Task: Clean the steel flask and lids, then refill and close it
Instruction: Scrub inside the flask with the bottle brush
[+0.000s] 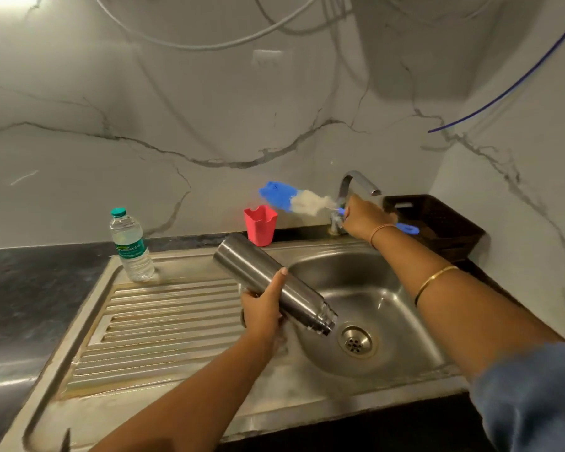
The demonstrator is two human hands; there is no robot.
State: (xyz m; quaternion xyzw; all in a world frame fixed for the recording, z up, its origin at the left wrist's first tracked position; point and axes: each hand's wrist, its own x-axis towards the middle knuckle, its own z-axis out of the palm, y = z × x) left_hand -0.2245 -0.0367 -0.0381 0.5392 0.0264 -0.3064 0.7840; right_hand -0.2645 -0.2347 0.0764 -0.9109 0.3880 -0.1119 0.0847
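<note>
Steel flask (242, 260) tips mouth-down over the sink (388, 288) to drain, your left hand (261, 313) with fingers wrapped round it, right hand (363, 220) gripping the bottle brush (291, 198).

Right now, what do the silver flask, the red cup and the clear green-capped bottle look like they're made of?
The silver cylindrical flask looks like brushed stainless steel: matte grey sheen, soft streaked reflections. The red tapered cup seems moulded plastic: uniform opaque colour, dull gloss. The clear green-capped bottle is probably thin plastic: see-through ribbed walls, printed label.
</note>
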